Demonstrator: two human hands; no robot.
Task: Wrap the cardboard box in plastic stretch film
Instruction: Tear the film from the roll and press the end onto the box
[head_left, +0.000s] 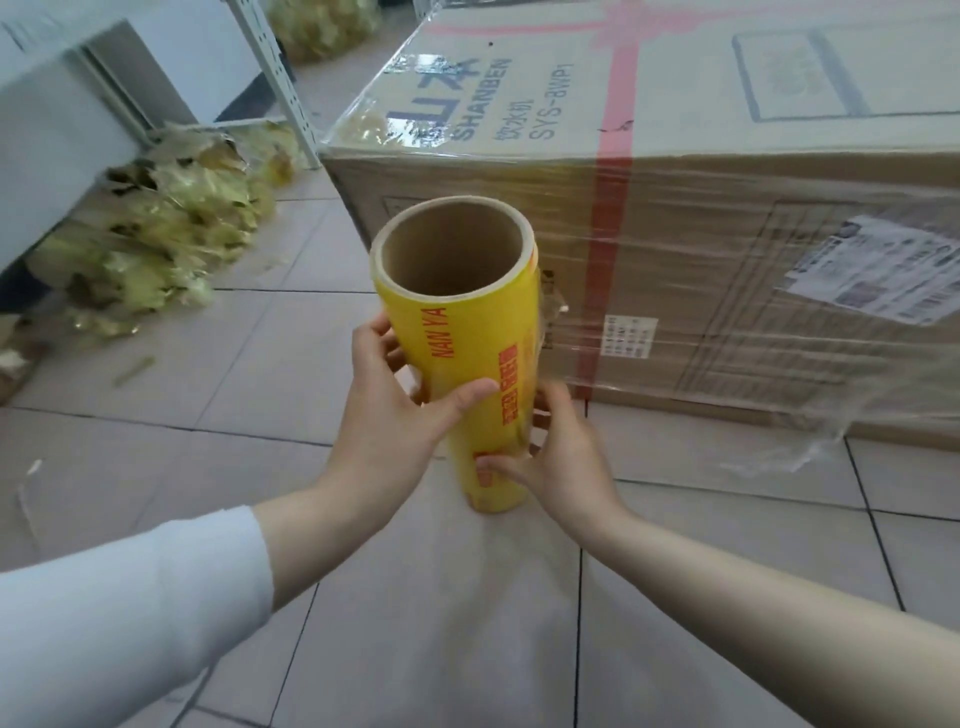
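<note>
Floor: pale square tiles (156, 467) with dark grout lines, running from under the arms to the foot of the box. A white sleeve (119, 623) covers the left forearm; the right forearm is bare.

Clearance: open tile lies to the left of the hands. Further left, a heap of crumpled yellowish material (171, 223) sits on the floor against a white unit. The cardboard box (727, 260) stands on the floor just beyond the hands and to the right, with its near left corner closest to the roll. Clear stretch film (779, 332) already bands its near face, over a red tape strip (613, 208) and a shipping label (893, 275). A loose film tail (795, 441) trails onto the tiles at the box's lower edge. A perforated metal shelf upright (280, 67) stands behind, at the far left.

Hands: both grip the yellow film roll (467, 332), held roughly upright in front of the box with its open cardboard core facing up. The left hand (395, 410) wraps the middle, thumb across the front, fingers curled behind. The right hand (561, 457) clasps the lower part, thumb on the front, fingers round the back. Film leaves the roll's right side toward the box
</note>
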